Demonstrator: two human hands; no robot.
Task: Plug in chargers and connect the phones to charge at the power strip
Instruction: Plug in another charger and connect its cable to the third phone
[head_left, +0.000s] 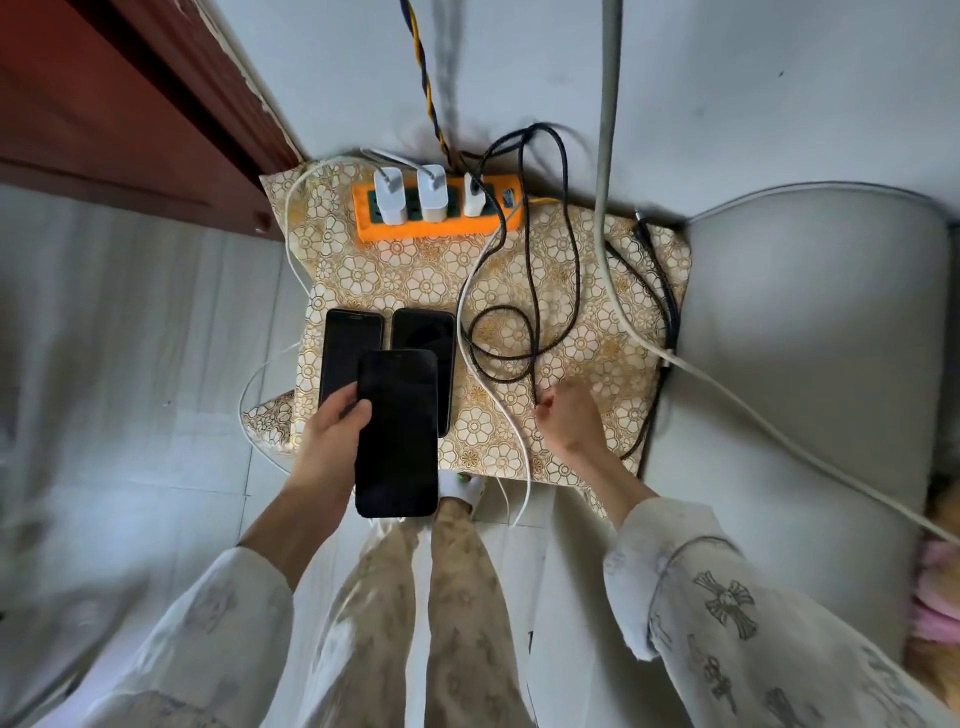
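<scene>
An orange power strip (374, 231) lies at the far edge of a small table with a gold floral cloth (395, 280). Three white chargers are plugged into it: one on the left (388, 196), one in the middle (432, 195) and one on the right (472, 196). Two dark phones lie side by side on the cloth, the left phone (343, 343) and the right phone (426, 330). My left hand (327, 441) holds a third black phone (397, 434) above them, screen up. My right hand (569, 421) pinches the end of a black braided cable (535, 332).
White cables (485, 364) trail over the cloth and off the table's near edge. A thick grey cord (605, 156) crosses at the right. A grey cushion (810, 322) sits right of the table, a dark red wooden door (104, 104) at left. My legs stand below.
</scene>
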